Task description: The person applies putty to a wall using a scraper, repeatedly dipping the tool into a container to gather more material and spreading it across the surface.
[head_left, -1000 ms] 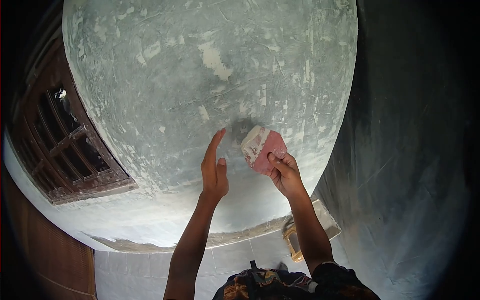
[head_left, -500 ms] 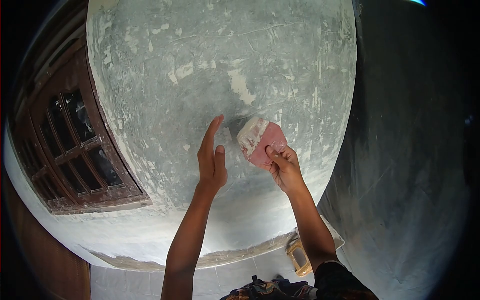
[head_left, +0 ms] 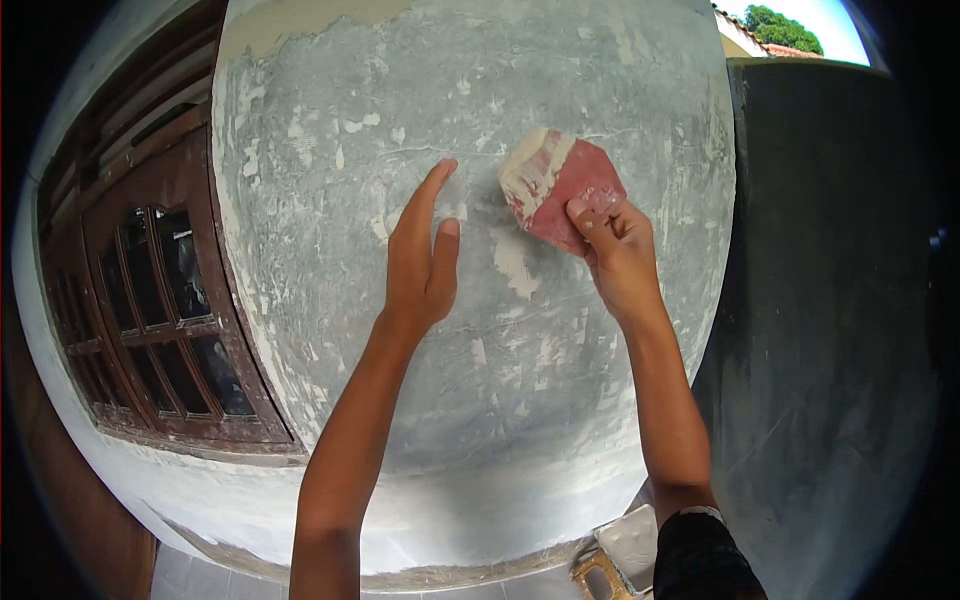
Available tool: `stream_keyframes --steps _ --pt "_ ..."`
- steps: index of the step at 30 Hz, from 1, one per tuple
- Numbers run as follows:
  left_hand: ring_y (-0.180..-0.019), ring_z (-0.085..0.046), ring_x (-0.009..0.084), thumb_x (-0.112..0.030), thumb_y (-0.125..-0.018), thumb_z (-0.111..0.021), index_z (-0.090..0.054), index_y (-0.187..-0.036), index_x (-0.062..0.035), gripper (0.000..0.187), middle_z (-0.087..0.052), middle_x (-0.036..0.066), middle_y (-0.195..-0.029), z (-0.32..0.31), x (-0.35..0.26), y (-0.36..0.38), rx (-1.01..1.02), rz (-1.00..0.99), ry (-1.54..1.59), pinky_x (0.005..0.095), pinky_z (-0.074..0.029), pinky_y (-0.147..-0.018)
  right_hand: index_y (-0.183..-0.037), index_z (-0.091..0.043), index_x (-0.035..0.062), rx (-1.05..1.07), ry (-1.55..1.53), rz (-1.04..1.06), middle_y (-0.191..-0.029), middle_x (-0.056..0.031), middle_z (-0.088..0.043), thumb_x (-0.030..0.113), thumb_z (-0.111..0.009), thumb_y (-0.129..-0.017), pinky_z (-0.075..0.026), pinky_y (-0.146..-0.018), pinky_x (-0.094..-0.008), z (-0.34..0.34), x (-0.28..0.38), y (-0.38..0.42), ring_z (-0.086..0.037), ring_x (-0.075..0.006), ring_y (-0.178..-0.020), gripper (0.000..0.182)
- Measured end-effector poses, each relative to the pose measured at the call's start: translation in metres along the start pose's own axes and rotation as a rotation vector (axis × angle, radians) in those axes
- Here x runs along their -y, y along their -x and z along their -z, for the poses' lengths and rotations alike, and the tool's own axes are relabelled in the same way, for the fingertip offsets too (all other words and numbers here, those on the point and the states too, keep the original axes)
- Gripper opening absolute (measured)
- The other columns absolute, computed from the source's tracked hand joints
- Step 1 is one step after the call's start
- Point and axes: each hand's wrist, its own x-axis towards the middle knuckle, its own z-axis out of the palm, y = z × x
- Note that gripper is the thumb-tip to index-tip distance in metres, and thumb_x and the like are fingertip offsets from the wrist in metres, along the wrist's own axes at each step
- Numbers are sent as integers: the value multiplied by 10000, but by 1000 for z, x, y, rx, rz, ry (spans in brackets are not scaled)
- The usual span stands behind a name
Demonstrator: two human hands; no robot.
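My right hand (head_left: 618,252) grips a red plastic scraper (head_left: 560,186) smeared with white putty, its blade edge pressed against the grey plastered wall (head_left: 480,400). My left hand (head_left: 420,262) lies flat on the wall just left of the scraper, fingers straight and together, holding nothing. The wall is rough grey with several white putty patches, one pale smear (head_left: 515,262) between my two hands.
A dark wooden window (head_left: 160,300) with glass panes is set in the wall at left. A darker wall (head_left: 830,330) meets the plastered one at right. Below, on the floor, sit a white tray (head_left: 630,540) and a yellowish tool (head_left: 598,578).
Both hands have moved up the wall, the scraper going up and slightly right. My view has tilted up, showing more window and some sky.
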Motion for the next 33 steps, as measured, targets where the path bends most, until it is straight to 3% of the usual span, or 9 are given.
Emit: stream_keyframes --steps 5,10,12,15,19,26,28,32,33 --pt "-1388 -506 419 -272 -1073 -427 -470 -1461 73 521 -548 274 -1456 16 30 -73 -74 -104 -85 489 -379 -1167 -1079 -706 -43 -25 390 387 -1004 -98 -739 124 -657 -997 -596 -801 -296 -35 48 -90 -701 -140 -877 192" --pt "-1359 -534 407 -291 -1065 -449 -509 -1450 21 499 -565 249 -1447 47 68 -122 -144 -127 -291 480 -379 -1172 -986 -747 -26 -130 1021 611 -1039 -168 -739 94 -643 -924 -604 -787 -389 -64 73 -176 -718 -283 -884 170" --pt "-1410 -493 367 -254 -1062 -438 -492 -1478 -2 489 -561 220 -1469 61 83 -130 -133 -132 -373 452 -317 -1215 -1038 -702 -9 -104 1238 873 -1043 -239 -717 37 -583 -893 -568 -791 -482 -67 68 -227 -686 -448 -883 193" --pt "-1463 -419 350 -229 -1053 -448 -450 -1514 -30 502 -484 184 -1548 75 105 -135 -118 -221 -612 469 -208 -1270 -1057 -711 -12 -76 1280 1016 -1093 -243 -712 9 -566 -890 -559 -840 -486 -88 59 -266 -681 -451 -927 223" --pt "-1465 -421 338 -224 -1042 -463 -436 -1523 -30 520 -478 175 -1556 75 116 -131 -130 -304 -668 459 -220 -1267 -1070 -699 -14 -70 1195 1159 -1120 -252 -706 23 -494 -946 -548 -898 -475 -110 43 -291 -683 -414 -1025 243" --pt "-1461 -425 338 -224 -1030 -482 -447 -1510 -19 523 -494 185 -1538 76 117 -130 -130 -270 -673 454 -253 -1255 -1051 -703 20 -12 1143 1363 -1157 -198 -708 130 -531 -973 -565 -891 -456 -123 17 -327 -678 -359 -1079 218" --pt "-1460 -426 342 -227 -1030 -482 -451 -1505 -17 521 -501 190 -1531 76 118 -130 -137 -265 -671 455 -257 -1254 -1055 -704 39 -158 1433 1211 -1138 -180 -707 133 -532 -973 -579 -849 -459 -129 14 -331 -683 -358 -1032 213" --pt "-1458 -427 348 -239 -1031 -482 -455 -1501 -14 521 -508 197 -1522 76 119 -130 -128 -267 -680 459 -261 -1250 -1045 -703 68 -195 1488 1300 -1077 -172 -712 128 -527 -974 -588 -798 -458 -134 9 -300 -683 -361 -971 200" --pt "-1457 -426 349 -241 -1031 -483 -457 -1500 -14 521 -508 199 -1521 76 119 -130 -130 -265 -682 460 -262 -1249 -1019 -705 21 -194 1639 1289 -1020 -141 -707 113 -612 -916 -594 -781 -435 -129 9 -294 -688 -325 -936 167"
